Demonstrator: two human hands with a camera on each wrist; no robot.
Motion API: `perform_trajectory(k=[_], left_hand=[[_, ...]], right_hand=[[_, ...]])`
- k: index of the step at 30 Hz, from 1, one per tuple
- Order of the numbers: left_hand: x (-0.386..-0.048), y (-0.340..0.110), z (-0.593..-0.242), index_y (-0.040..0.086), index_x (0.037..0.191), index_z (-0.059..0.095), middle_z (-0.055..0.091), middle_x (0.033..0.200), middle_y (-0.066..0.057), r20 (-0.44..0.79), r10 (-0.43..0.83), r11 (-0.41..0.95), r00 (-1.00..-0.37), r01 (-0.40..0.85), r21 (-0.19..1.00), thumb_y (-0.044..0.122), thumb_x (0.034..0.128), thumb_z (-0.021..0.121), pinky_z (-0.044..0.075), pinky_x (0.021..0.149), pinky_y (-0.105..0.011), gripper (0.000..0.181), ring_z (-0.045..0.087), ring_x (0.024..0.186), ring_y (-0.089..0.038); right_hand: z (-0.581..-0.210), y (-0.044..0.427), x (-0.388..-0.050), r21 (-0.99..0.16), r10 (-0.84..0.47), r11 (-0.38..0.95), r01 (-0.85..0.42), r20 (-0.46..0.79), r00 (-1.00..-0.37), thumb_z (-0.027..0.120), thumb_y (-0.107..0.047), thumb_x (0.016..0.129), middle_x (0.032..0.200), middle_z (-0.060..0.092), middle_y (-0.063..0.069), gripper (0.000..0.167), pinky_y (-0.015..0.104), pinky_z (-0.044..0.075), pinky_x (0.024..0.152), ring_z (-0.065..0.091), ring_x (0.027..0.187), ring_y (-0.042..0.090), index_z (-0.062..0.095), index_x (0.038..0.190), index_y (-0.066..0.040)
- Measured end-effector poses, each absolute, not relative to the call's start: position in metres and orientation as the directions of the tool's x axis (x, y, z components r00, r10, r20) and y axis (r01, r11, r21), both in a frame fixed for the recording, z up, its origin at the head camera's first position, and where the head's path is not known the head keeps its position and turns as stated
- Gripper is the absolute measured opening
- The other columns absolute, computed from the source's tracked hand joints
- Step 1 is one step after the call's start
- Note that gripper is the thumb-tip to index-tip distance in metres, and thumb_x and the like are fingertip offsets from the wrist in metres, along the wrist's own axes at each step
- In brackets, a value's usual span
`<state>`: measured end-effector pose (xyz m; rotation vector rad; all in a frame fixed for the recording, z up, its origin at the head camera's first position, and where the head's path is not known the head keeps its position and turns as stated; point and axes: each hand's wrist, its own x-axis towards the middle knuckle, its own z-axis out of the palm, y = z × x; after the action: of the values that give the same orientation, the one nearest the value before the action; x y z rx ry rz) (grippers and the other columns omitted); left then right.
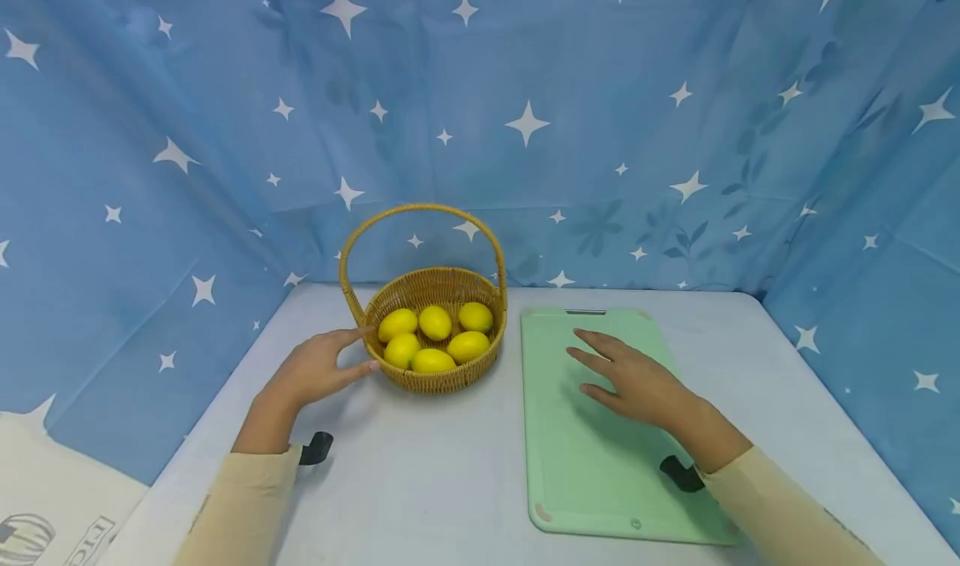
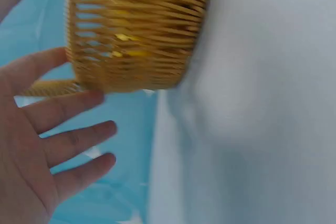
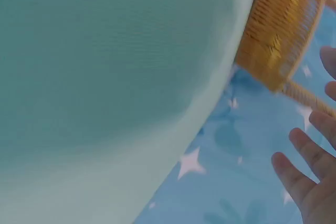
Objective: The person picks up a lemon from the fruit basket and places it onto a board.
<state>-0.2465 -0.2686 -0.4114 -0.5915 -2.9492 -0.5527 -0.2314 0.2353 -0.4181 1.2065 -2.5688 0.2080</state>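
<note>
While beside the basket [image 1: 453, 382] of lemons [image 1: 435, 323], left hand [image 1: 317, 368], fingers apart; right hand [image 1: 633, 378] likewise, above the green board [image 1: 585, 483].

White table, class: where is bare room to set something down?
Bare: the table between left sleeve and green board, before the basket; also right of the board, beyond the right sleeve. The board's near-left part is free. Crowded: the basket of six lemons, left hand beside it.

Blue star-printed curtains [image 1: 585, 66] hang behind and beside a white table [image 1: 420, 474].
</note>
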Motion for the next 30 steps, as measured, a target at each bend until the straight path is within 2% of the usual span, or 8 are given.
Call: perform_trajectory(k=[3,5,10,14,18,20,25,30], left_hand=[[-0.251,-0.274,-0.423,0.018,0.149,0.043,0.043,0.148,-0.014,0.122,0.316,0.817,-0.941,0.336,0.468,0.062,0.0903,0.057,0.035,0.102,-0.063,0.074,0.042,0.13,-0.042],[-0.256,-0.277,-0.433,0.018,0.152,0.037,0.035,0.153,-0.015,0.129,0.303,0.726,-0.944,0.316,0.61,0.052,0.0931,0.06,0.032,0.104,-0.063,0.072,0.036,0.134,-0.044],[-0.266,-0.272,-0.463,0.007,0.155,0.024,0.012,0.159,-0.021,0.221,0.334,0.302,-0.916,0.326,0.896,0.021,0.0975,0.062,0.028,0.109,-0.055,0.07,0.019,0.141,-0.046],[-0.267,-0.265,-0.483,0.0,0.15,0.03,0.01,0.16,-0.02,0.254,0.24,0.004,-0.937,0.263,0.965,0.01,0.097,0.062,0.036,0.106,-0.04,0.063,0.019,0.141,-0.044],[-0.265,-0.26,-0.492,-0.003,0.145,0.037,0.017,0.159,-0.019,0.199,0.088,-0.224,-0.976,0.175,0.959,0.002,0.0983,0.056,0.036,0.106,-0.041,0.05,0.025,0.141,-0.04],[-0.264,-0.258,-0.495,-0.004,0.144,0.038,0.021,0.158,-0.019,0.169,0.071,-0.26,-0.983,0.145,0.955,-0.001,0.0977,0.056,0.035,0.107,-0.044,0.05,0.028,0.14,-0.039],[-0.263,-0.256,-0.497,-0.004,0.147,0.033,0.022,0.158,-0.017,0.162,0.112,-0.22,-0.981,0.134,0.966,-0.001,0.096,0.058,0.036,0.107,-0.044,0.057,0.03,0.139,-0.037],[-0.262,-0.258,-0.49,-0.001,0.152,0.023,0.016,0.159,-0.018,0.172,0.164,-0.212,-0.971,0.136,0.968,0.0,0.1032,0.041,0.026,0.111,-0.053,0.052,0.024,0.142,-0.037]], right_hand=[[-0.41,0.22,-0.242,-0.007,-0.778,0.577,-0.817,0.298,-0.553,0.073,-0.025,0.089,0.148,0.042,0.014,0.059,0.047,0.045,0.098,0.044,0.131,0.031,0.051,0.142,-0.012],[-0.404,0.208,-0.25,-0.011,-0.799,0.56,-0.829,0.256,-0.544,0.071,-0.025,0.091,0.148,0.042,0.011,0.056,0.044,0.045,0.099,0.044,0.131,0.029,0.051,0.142,-0.014],[-0.395,0.173,-0.268,-0.003,-0.841,0.521,-0.853,0.166,-0.514,0.066,-0.026,0.094,0.148,0.043,0.01,0.052,0.042,0.047,0.098,0.046,0.13,0.028,0.051,0.143,-0.014],[-0.389,0.144,-0.28,0.004,-0.863,0.489,-0.872,0.151,-0.483,0.065,-0.025,0.095,0.143,0.047,0.012,0.049,0.042,0.05,0.094,0.052,0.124,0.028,0.053,0.14,-0.012],[-0.387,0.125,-0.288,0.02,-0.867,0.488,-0.873,0.129,-0.482,0.066,-0.025,0.094,0.138,0.051,0.009,0.046,0.039,0.052,0.09,0.057,0.116,0.024,0.056,0.137,-0.011],[-0.388,0.118,-0.29,0.034,-0.868,0.491,-0.87,0.108,-0.486,0.065,-0.026,0.095,0.136,0.051,0.007,0.046,0.038,0.051,0.092,0.056,0.116,0.023,0.056,0.137,-0.012],[-0.391,0.104,-0.295,0.072,-0.88,0.475,-0.877,0.074,-0.47,0.062,-0.029,0.096,0.133,0.053,0.006,0.045,0.034,0.051,0.09,0.057,0.112,0.019,0.056,0.138,-0.013],[-0.389,0.09,-0.299,0.066,-0.888,0.46,-0.886,0.064,-0.456,0.062,-0.029,0.097,0.127,0.056,0.004,0.045,0.031,0.052,0.084,0.059,0.101,0.016,0.055,0.138,-0.011]])
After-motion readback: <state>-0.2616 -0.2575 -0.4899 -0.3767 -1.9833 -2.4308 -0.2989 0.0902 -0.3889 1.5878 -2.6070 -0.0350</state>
